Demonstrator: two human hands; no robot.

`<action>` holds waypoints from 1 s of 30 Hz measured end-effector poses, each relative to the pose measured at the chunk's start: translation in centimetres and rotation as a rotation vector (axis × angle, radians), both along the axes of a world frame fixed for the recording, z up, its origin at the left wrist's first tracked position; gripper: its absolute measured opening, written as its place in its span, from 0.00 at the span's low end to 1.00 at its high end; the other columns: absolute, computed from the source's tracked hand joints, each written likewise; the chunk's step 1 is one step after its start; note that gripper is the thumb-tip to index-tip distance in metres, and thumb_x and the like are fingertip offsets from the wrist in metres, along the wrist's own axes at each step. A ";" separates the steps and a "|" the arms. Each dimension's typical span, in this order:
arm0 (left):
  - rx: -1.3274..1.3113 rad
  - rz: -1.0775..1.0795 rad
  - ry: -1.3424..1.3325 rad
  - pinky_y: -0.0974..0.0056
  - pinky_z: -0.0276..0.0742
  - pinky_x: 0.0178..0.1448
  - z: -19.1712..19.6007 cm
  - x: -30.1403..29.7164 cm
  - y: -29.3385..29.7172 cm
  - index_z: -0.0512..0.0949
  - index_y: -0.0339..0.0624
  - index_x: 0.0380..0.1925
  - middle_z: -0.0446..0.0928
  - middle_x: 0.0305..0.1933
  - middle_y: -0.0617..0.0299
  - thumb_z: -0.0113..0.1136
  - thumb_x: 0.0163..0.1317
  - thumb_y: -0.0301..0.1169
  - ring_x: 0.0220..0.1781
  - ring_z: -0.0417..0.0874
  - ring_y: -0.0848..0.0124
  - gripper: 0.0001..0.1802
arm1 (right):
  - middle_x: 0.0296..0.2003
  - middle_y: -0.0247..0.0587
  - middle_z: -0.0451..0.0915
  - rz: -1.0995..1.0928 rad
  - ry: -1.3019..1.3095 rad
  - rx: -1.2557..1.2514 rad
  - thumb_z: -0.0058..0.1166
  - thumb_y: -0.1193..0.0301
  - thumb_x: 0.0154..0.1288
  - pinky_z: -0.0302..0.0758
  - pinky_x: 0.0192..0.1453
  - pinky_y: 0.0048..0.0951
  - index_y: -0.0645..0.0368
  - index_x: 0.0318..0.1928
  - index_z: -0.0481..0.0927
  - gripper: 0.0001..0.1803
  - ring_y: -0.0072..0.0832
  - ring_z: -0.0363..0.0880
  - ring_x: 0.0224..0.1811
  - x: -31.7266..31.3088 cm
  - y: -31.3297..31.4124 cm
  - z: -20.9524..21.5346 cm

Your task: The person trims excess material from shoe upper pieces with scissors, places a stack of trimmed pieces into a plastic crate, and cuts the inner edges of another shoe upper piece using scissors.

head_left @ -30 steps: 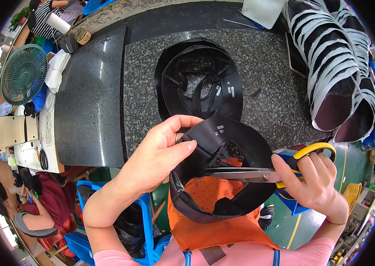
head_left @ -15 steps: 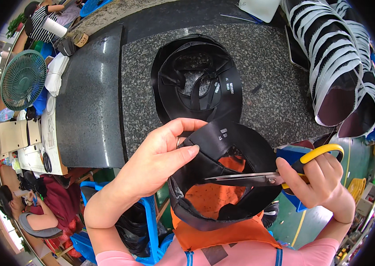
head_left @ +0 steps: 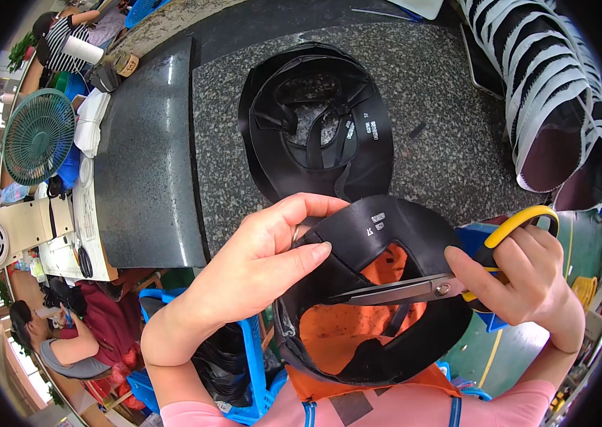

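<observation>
Before you lies a speckled grey granite table (head_left: pixel 450 135) with a darker polished slab (head_left: pixel 141 178) at its left edge — a green fan (head_left: pixel 38 135) stands beyond it, daylight at far left, green floor (head_left: pixel 571 249) at right.

Cap piece (head_left: pixel 379 235) held between left hand (head_left: pixel 258 263) and right hand (head_left: pixel 528 274); scissors (head_left: pixel 414 290) in right hand, blades across its opening. Cap stack (head_left: pixel 315 128) behind on desk (head_left: pixel 443 142). Strip bundle (head_left: pixel 550 92) far right. Fan (head_left: pixel 38 135) far left.
</observation>
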State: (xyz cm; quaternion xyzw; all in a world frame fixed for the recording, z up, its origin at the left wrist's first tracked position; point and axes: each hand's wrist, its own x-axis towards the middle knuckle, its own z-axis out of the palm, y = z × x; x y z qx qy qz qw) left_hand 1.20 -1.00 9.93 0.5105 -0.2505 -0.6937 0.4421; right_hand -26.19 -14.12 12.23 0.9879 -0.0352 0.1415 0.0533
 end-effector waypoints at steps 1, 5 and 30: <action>0.001 -0.010 -0.006 0.65 0.75 0.65 0.0 -0.1 -0.1 0.66 0.28 0.64 0.78 0.59 0.54 0.56 0.68 0.22 0.59 0.81 0.71 0.25 | 0.22 0.26 0.53 0.012 -0.002 -0.008 0.65 0.63 0.41 0.55 0.20 0.23 0.47 0.44 0.88 0.23 0.19 0.58 0.18 0.2 -0.1 0.0; 0.038 -0.058 0.017 0.66 0.75 0.65 0.4 -0.2 -0.5 0.66 0.27 0.64 0.79 0.58 0.54 0.56 0.68 0.22 0.58 0.81 0.72 0.25 | 0.21 0.26 0.53 0.055 -0.041 -0.025 0.64 0.64 0.39 0.55 0.20 0.23 0.46 0.44 0.89 0.24 0.19 0.57 0.17 0.7 -0.2 -0.4; -0.024 -0.394 -0.028 0.64 0.71 0.69 0.3 -0.3 -1.4 0.67 0.27 0.64 0.75 0.62 0.52 0.49 0.67 0.16 0.64 0.75 0.70 0.24 | 0.19 0.24 0.62 0.174 -0.039 0.071 0.67 0.61 0.39 0.57 0.20 0.22 0.45 0.40 0.88 0.22 0.18 0.64 0.18 1.8 -1.3 -1.0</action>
